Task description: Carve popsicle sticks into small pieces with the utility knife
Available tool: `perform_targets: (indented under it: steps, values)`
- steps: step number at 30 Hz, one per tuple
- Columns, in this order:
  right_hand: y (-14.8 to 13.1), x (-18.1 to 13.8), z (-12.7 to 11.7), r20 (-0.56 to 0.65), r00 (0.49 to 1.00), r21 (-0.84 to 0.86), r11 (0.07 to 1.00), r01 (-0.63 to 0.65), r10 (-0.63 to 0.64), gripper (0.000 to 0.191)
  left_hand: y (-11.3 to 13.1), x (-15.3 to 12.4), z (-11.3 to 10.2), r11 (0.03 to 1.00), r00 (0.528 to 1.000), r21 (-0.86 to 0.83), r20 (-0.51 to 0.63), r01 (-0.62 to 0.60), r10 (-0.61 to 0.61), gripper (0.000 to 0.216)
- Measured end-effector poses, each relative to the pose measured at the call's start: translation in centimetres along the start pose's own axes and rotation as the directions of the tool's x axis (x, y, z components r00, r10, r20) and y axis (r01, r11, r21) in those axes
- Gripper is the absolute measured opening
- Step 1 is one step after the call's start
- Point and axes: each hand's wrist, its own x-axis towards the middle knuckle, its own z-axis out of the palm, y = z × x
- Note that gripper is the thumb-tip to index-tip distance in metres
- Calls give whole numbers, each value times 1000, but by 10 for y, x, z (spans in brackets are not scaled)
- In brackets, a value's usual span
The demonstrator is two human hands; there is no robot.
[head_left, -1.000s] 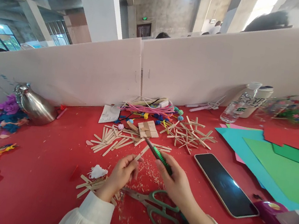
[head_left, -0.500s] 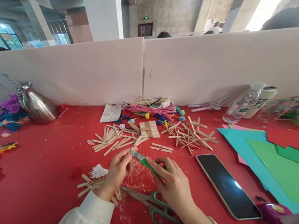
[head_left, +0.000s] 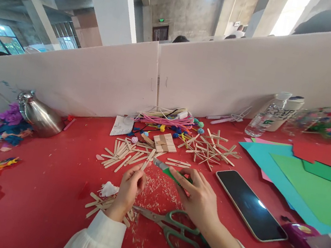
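Green scissors [head_left: 164, 224] near front edge of red table [head_left: 46, 189]. Mid-table over shavings [head_left: 157, 190]: left hand [head_left: 129, 188] pinches craft stick [head_left: 145, 164], right hand [head_left: 200, 197] grips green utility knife [head_left: 168, 170]. Stick pile [head_left: 124, 153] beyond; white partition [head_left: 97, 78] along back edge, concrete pillar [head_left: 113, 1] behind.

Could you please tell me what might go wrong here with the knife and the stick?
1. The green knife in the right hand points its blade toward the left hand pinching the wooden stick; a slip could cut that hand.
2. The thin stick might split or snap under pressure.
3. The scissors lie just beneath both wrists, where a sleeve could catch.
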Motion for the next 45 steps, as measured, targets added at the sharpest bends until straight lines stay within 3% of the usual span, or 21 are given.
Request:
perform_targets:
  steps: [5, 23, 27, 34, 38, 45]
  values:
    - [-5, 1, -1, 50, 997, 30, 998, 54, -56, 34, 2, -1, 1, 1000, 1000, 28, -9, -1, 1, 29]
    - [-1, 2, 0, 51, 998, 113, 993, 24, -30, 33, 5, -4, 3, 998, 1000, 61, 23, -8, 7, 29]
    - [1, 3, 0, 60, 998, 144, 989, -44, 36, 33, 5, -5, 3, 997, 999, 71, 37, -12, 10, 26]
    - [-3, 2, -3, 177, 980, 324, 934, -148, 94, 35, 3, -4, 2, 997, 1000, 73, 22, -17, 15, 19]
    - [-1, 4, -4, 265, 943, 417, 857, -302, 203, 33, 4, -5, 2, 995, 998, 92, 60, -35, 29, 27]
    - [-1, 5, -3, 382, 862, 512, 700, -499, 335, 44, 5, -7, 1, 991, 995, 117, 90, -58, 47, 22]
